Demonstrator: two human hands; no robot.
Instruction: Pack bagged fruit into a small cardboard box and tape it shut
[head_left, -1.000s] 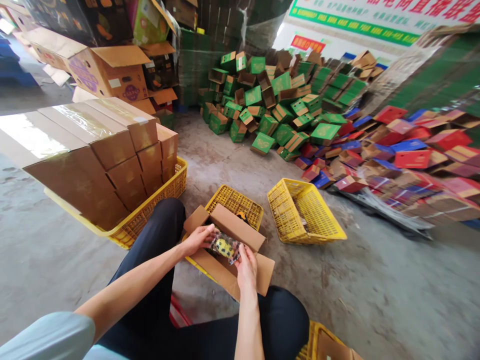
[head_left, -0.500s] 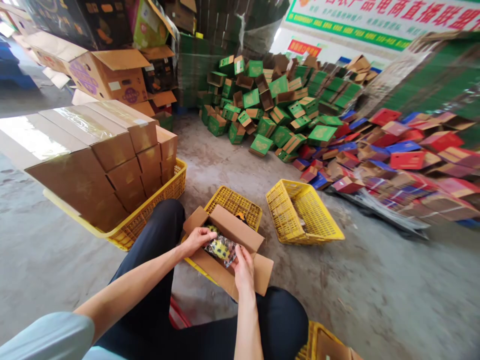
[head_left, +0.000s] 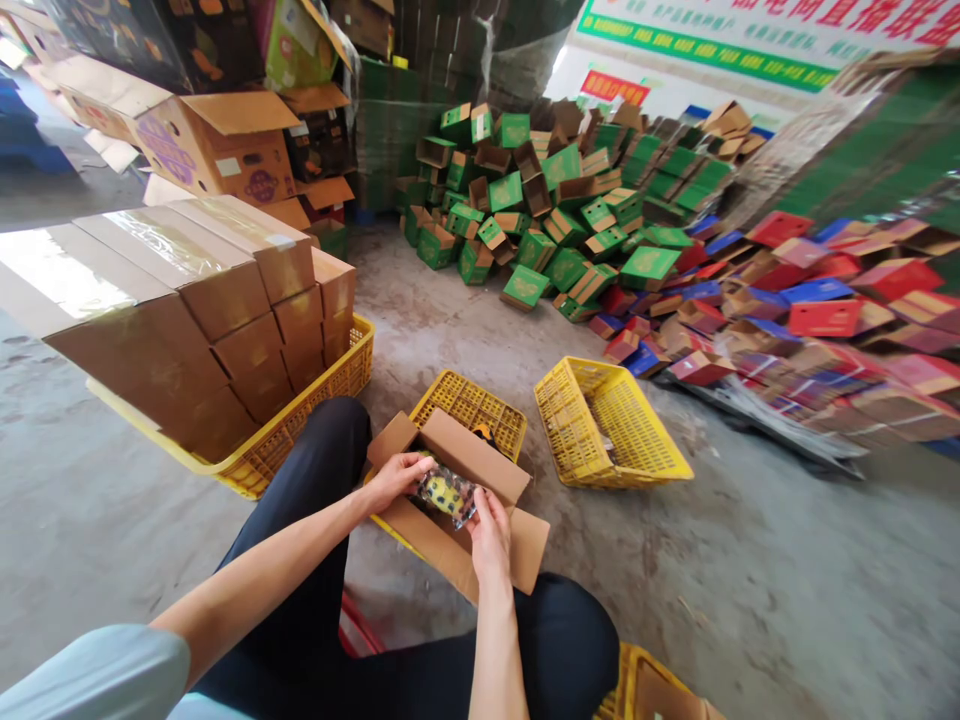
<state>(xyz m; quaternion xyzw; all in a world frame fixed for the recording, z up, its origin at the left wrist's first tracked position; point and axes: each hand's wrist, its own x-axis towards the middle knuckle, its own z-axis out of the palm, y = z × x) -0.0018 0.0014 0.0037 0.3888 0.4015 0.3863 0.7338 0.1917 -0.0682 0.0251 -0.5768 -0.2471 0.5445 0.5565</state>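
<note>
Where taped cartons (head_left: 225,295) stand: stacked in yellow crate (head_left: 251,468), these look finished.
Left hand (head_left: 396,480): fingers grip one end of the packet (head_left: 445,492).
Packet: shiny clear film with dark spots, yellow inside – held above the open box (head_left: 531,545).
Right hand (head_left: 491,535): fingers pinch the other end.
Open box: flaps are spread – not closed, not taped.

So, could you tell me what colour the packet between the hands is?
Clear film with dark spots over yellow; the head view shows the packet.
</note>
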